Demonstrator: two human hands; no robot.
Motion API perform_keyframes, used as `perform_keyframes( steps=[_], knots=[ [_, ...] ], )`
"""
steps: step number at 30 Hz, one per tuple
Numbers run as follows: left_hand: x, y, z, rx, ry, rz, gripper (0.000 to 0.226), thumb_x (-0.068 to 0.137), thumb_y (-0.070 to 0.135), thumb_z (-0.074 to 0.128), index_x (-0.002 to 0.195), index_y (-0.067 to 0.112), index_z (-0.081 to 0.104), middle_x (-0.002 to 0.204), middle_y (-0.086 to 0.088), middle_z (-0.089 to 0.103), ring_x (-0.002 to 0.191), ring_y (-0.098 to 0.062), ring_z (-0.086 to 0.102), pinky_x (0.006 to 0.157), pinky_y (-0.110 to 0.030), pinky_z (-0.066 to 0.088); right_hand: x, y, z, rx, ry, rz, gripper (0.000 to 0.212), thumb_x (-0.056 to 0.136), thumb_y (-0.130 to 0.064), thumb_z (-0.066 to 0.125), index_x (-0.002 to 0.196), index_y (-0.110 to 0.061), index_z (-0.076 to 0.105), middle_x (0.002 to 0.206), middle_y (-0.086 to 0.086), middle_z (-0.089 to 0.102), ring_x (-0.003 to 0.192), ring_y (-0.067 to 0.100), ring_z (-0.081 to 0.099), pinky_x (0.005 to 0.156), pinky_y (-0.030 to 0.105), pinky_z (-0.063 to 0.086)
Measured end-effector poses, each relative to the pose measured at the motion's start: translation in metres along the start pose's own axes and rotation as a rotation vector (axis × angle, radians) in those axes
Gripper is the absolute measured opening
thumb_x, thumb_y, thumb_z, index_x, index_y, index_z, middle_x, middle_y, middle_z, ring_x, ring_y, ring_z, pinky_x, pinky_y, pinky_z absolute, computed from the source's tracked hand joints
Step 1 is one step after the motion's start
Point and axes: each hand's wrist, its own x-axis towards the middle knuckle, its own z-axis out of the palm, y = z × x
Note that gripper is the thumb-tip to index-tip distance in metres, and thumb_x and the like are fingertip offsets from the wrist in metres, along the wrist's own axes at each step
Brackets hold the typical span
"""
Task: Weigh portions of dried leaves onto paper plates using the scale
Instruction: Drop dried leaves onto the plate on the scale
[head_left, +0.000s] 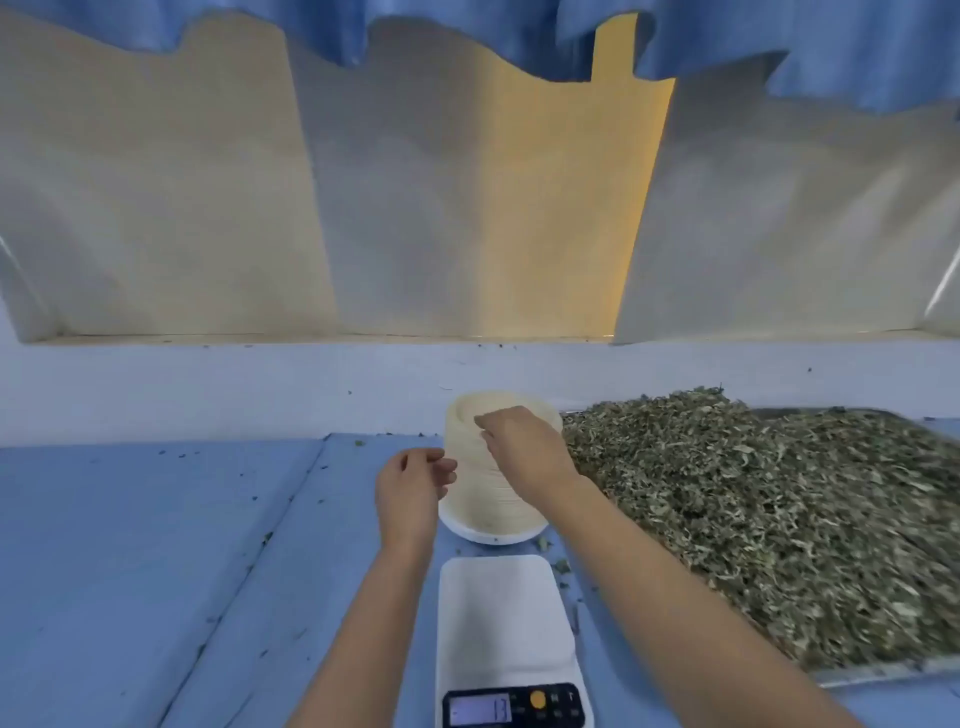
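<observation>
A tall stack of cream paper plates (480, 488) stands upside down on the blue table, just beyond the white digital scale (506, 618). The scale's platform is bare and its display is lit. My right hand (519, 447) rests on top of the stack, its fingertips curled at the edge of the top plate. My left hand (410, 486) sits against the stack's left side with loosely curled fingers; whether it grips a plate is unclear. A big heap of dried green leaves (769, 525) fills a metal tray (883, 675) to the right.
Loose leaf crumbs lie scattered on the blue table (156, 545) around the scale and stack. A white ledge (208, 389) runs behind the table, with pale fabric panels (415, 208) and blue cloth hanging above it.
</observation>
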Motion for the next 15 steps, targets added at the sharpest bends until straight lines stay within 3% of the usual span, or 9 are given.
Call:
perform_keyframes(
  steps=[2, 3, 7, 10, 15],
  knots=[
    [0.006, -0.006, -0.004, -0.038, 0.021, -0.078, 0.023, 0.091, 0.006, 0.04, 0.083, 0.005, 0.062, 0.077, -0.009, 0.069, 0.068, -0.02, 0.062, 0.063, -0.026, 0.047, 0.007, 0.0, 0.009, -0.085, 0.013, -0.017, 0.017, 0.092, 0.001, 0.043, 0.095, -0.012, 0.052, 0.09, 0.007, 0.054, 0.093, 0.028, 0.053, 0.067, 0.034, 0.035],
    [0.01, -0.01, -0.006, -0.045, 0.019, -0.102, 0.023, 0.091, 0.006, 0.04, 0.084, 0.004, 0.062, 0.076, -0.009, 0.069, 0.068, -0.02, 0.062, 0.063, -0.026, 0.047, 0.01, 0.002, 0.015, -0.118, 0.017, -0.016, 0.018, 0.087, 0.005, 0.043, 0.09, -0.012, 0.048, 0.086, 0.005, 0.049, 0.087, 0.028, 0.051, 0.065, 0.033, 0.03],
    [0.021, -0.02, -0.014, -0.058, 0.037, -0.15, 0.023, 0.091, 0.007, 0.039, 0.086, 0.004, 0.062, 0.078, -0.01, 0.07, 0.067, -0.019, 0.061, 0.064, -0.026, 0.047, 0.014, 0.01, 0.031, -0.171, 0.016, -0.02, 0.021, 0.084, 0.007, 0.044, 0.095, -0.011, 0.05, 0.072, 0.001, 0.045, 0.075, 0.028, 0.043, 0.063, 0.032, 0.024],
    [0.023, -0.023, -0.015, -0.049, 0.031, -0.166, 0.025, 0.091, 0.008, 0.038, 0.088, 0.003, 0.063, 0.077, -0.009, 0.07, 0.066, -0.018, 0.061, 0.064, -0.025, 0.047, 0.015, 0.012, 0.035, -0.192, 0.003, -0.03, 0.029, 0.09, 0.002, 0.042, 0.113, -0.01, 0.054, 0.088, 0.006, 0.058, 0.083, 0.027, 0.049, 0.064, 0.032, 0.026],
    [0.028, -0.029, -0.014, -0.044, 0.019, -0.177, 0.026, 0.091, 0.008, 0.038, 0.088, 0.002, 0.063, 0.074, -0.008, 0.069, 0.063, -0.017, 0.06, 0.063, -0.024, 0.045, 0.016, 0.013, 0.043, -0.183, 0.003, -0.022, 0.038, 0.092, 0.002, 0.041, 0.127, -0.009, 0.05, 0.105, 0.01, 0.06, 0.104, 0.029, 0.051, 0.076, 0.034, 0.036]
  ],
)
